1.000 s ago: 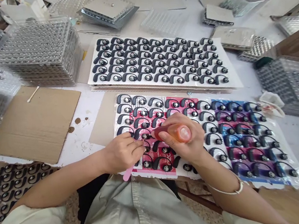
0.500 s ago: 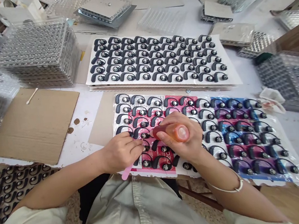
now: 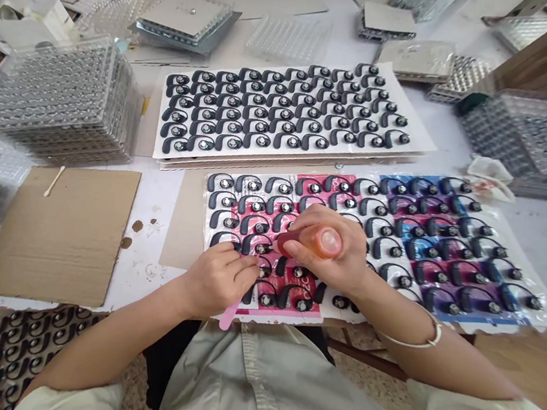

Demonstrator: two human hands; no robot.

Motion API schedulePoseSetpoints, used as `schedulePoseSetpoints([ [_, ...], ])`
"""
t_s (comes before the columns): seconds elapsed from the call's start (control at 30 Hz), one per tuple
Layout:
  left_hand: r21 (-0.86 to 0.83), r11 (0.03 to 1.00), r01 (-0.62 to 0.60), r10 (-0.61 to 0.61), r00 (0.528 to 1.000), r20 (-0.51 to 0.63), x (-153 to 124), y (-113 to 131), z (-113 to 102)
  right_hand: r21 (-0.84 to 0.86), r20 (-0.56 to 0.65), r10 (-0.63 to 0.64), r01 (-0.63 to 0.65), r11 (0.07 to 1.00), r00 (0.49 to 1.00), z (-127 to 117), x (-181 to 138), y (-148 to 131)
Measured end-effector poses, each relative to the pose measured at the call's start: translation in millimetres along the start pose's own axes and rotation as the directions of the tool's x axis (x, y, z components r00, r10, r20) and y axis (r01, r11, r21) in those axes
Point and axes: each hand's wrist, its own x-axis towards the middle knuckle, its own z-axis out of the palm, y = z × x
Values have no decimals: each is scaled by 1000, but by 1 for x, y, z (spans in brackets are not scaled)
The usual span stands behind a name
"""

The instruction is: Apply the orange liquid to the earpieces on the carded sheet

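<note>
My right hand (image 3: 348,259) is closed around an orange-red squeeze bottle (image 3: 326,242), tipped so that its base faces me. Its nozzle points left, close to a black hook-shaped piece (image 3: 261,247) with a round shiny stone; whether they touch I cannot tell. My left hand (image 3: 218,281) is closed, fingertips near the same piece. From under that palm sticks out the pink handle (image 3: 228,317) of a slim tool, its working end hidden. Rows of such black pieces lie on a plastic-covered sheet (image 3: 542,294) with pink, white and blue printing below both hands.
Behind lies a white board (image 3: 415,136) with more rows of black pieces. To the left are a cardboard square (image 3: 61,240), a cotton swab (image 3: 55,181) and a tall stack of clear trays (image 3: 63,105). More trays (image 3: 537,136) and a crumpled tissue (image 3: 489,176) lie right.
The whole view has shifted slightly, with the table things a little further left. Both hands keep nearly the same pose over the same piece, and the bottle and pink handle remain held.
</note>
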Motion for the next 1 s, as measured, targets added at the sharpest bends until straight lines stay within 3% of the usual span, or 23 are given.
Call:
schedulePoseSetpoints([
  [0.17,-55,998,4,-4,1000,7,0,-5,-3,2,5,-8,8,1000,1000,0,0,0],
  [0.33,-182,976,123,-155,973,-172,-2,-18,-9,-11,-4,3,-3,1000,1000,-1,-1,-2],
  [0.5,-155,949,273,-307,909,-281,-2,-27,-16,16,11,19,-19,1000,1000,-2,-1,-1],
  [1.0,-102,955,280,-298,904,-308,-4,-30,-11,60,-12,41,-40,997,999,0,1,-2],
])
